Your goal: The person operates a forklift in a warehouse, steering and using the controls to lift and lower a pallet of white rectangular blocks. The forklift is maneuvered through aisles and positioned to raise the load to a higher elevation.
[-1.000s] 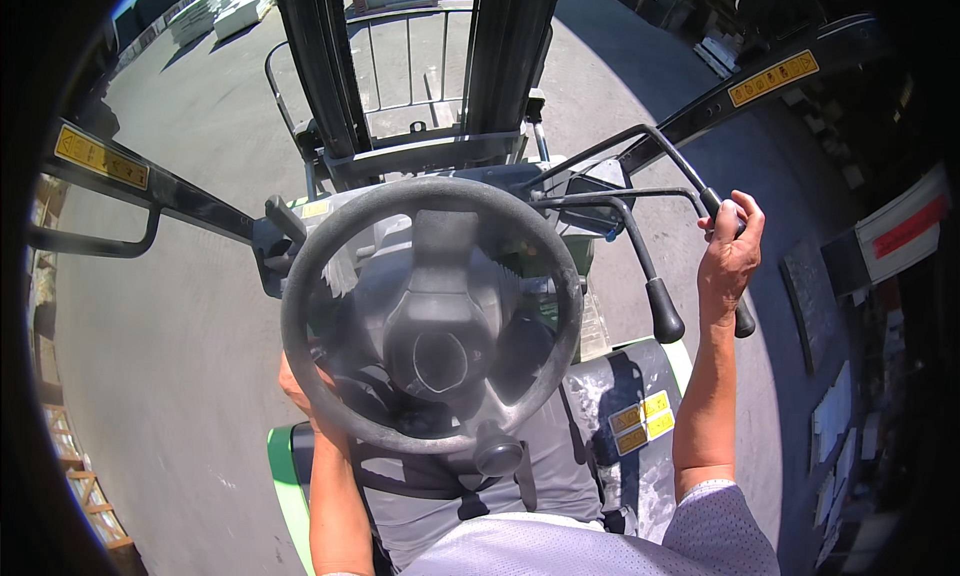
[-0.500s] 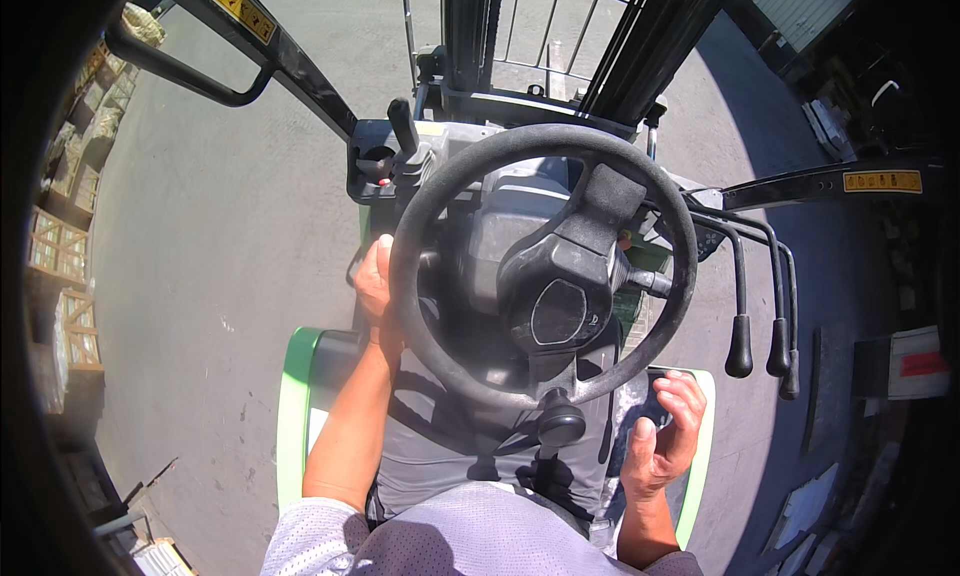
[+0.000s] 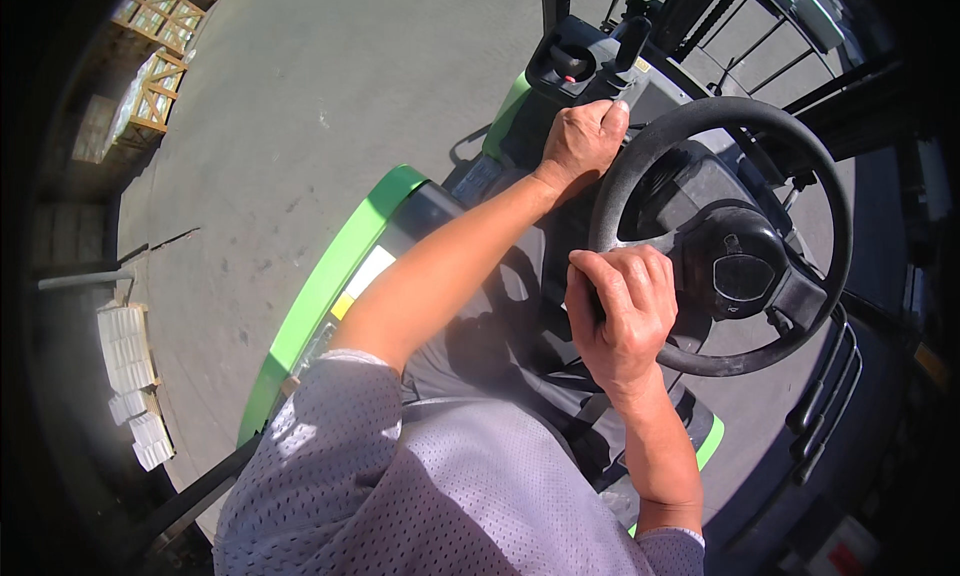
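I sit in a forklift behind its black steering wheel (image 3: 738, 261). My right hand (image 3: 630, 311) is closed at the wheel's left lower rim, wrapped around the dark spinner knob, which it mostly hides. Just left of the wheel is my left hand (image 3: 582, 146), its fingers curled under and its thumb pointing at the rim. Whatever those fingers grip is hidden beneath the hand. A black upright lever (image 3: 631, 44) rises from the dash console beyond it, beside a recess (image 3: 570, 64) with a small red part.
Bright green body panels (image 3: 330, 286) flank the seat. Several long black control levers (image 3: 825, 401) hang right of the wheel. The mast (image 3: 700, 16) stands ahead. On the left are wooden crates (image 3: 152, 101) and pale stacked goods (image 3: 125, 348) along grey pavement (image 3: 270, 106).
My right hand has gone from open in the air to the wheel's knob. The knob has swung clockwise from bottom to left. The view has turned left; my left hand stays beside the wheel.
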